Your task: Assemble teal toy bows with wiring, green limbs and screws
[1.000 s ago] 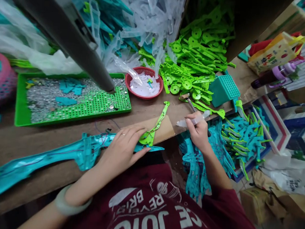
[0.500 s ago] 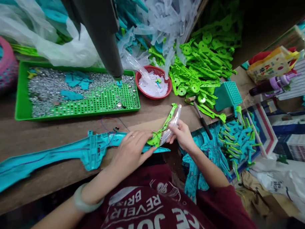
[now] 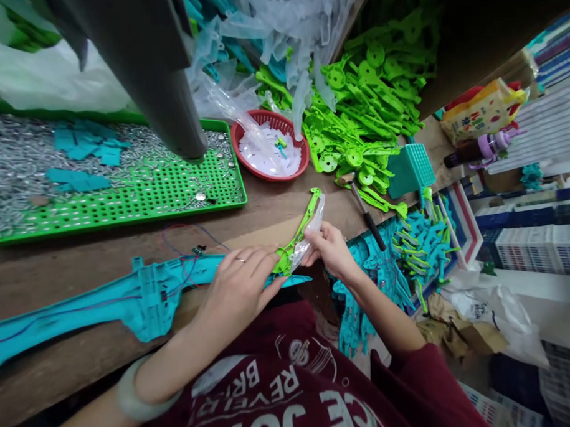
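Note:
My left hand (image 3: pixel 245 277) lies over the tapered end of a long turquoise plastic shell (image 3: pixel 154 296), its fingers closed at the base of a bright green plastic piece (image 3: pixel 299 233). Thin red and blue wires run along the shell to a small dark part (image 3: pixel 199 250) on the bench. My right hand (image 3: pixel 328 247) pinches a clear, curved plastic piece (image 3: pixel 315 224) and holds it against the right side of the green piece. The left fingertips partly hide where the green piece meets the shell.
A green perforated tray (image 3: pixel 173 188) of screws and a red basket (image 3: pixel 238 153) of white bits stand behind. Green parts (image 3: pixel 364 98) are heaped at the back. A hammer (image 3: pixel 367 210) and a turquoise basket (image 3: pixel 412 171) lie right. Turquoise assemblies (image 3: pixel 381 273) pile beyond my right arm.
The view has shifted, so most things sit further left in it. The clear piece has come closer alongside the green one. My left hand keeps its place on the shell.

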`<act>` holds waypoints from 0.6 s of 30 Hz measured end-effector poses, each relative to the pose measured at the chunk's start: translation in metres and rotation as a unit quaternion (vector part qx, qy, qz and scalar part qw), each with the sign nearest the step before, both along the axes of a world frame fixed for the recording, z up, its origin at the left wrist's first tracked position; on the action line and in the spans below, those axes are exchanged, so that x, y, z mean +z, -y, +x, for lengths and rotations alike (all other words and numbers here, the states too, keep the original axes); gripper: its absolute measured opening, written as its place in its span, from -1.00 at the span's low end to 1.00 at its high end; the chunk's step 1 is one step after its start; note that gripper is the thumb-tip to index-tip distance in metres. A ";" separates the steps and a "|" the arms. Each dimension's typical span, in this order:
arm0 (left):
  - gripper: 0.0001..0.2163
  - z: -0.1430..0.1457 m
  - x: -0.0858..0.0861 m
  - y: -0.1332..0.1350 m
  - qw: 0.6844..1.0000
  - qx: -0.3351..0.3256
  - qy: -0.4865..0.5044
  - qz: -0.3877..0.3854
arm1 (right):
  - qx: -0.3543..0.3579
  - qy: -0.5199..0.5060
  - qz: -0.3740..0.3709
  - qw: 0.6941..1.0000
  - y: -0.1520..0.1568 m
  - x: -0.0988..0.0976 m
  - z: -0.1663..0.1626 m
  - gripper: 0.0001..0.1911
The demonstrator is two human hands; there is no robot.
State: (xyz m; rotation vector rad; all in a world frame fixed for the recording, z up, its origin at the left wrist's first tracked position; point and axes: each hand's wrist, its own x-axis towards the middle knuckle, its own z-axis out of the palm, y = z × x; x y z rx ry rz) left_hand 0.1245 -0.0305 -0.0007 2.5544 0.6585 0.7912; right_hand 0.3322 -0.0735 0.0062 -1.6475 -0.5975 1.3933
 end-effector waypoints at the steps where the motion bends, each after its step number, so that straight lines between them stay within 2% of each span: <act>1: -0.81 0.000 0.000 0.000 1.000 -0.003 -0.005 0.010 | 0.001 0.007 -0.001 1.000 0.000 0.000 -0.001 -0.43; 7: -0.78 -0.001 -0.002 -0.002 0.999 -0.020 -0.022 0.033 | 0.023 0.073 0.008 0.997 0.005 0.000 -0.004 -0.51; 10: -0.76 -0.001 -0.005 0.000 0.997 -0.019 -0.050 0.048 | 0.045 0.215 -0.033 0.975 0.006 0.001 0.000 -0.56; 12: -0.74 -0.001 -0.007 0.001 0.995 -0.011 -0.074 0.062 | 0.036 0.375 -0.027 0.926 0.005 0.003 0.005 -0.44; 14: -0.71 -0.002 -0.010 0.000 0.994 -0.011 -0.086 0.068 | 0.047 0.514 0.030 0.856 0.003 0.002 0.010 -0.27; 15: -0.71 -0.002 -0.012 -0.001 0.994 -0.016 -0.086 0.066 | 0.070 0.558 0.063 0.825 0.001 0.000 0.012 -0.25; 16: -0.71 -0.002 -0.014 -0.003 0.994 -0.022 -0.084 0.061 | 0.099 0.584 0.092 0.800 -0.002 -0.003 0.014 -0.31; 18: -0.71 -0.003 -0.019 -0.007 0.995 -0.030 -0.077 0.054 | 0.147 0.605 0.124 0.773 -0.007 -0.009 0.019 -0.47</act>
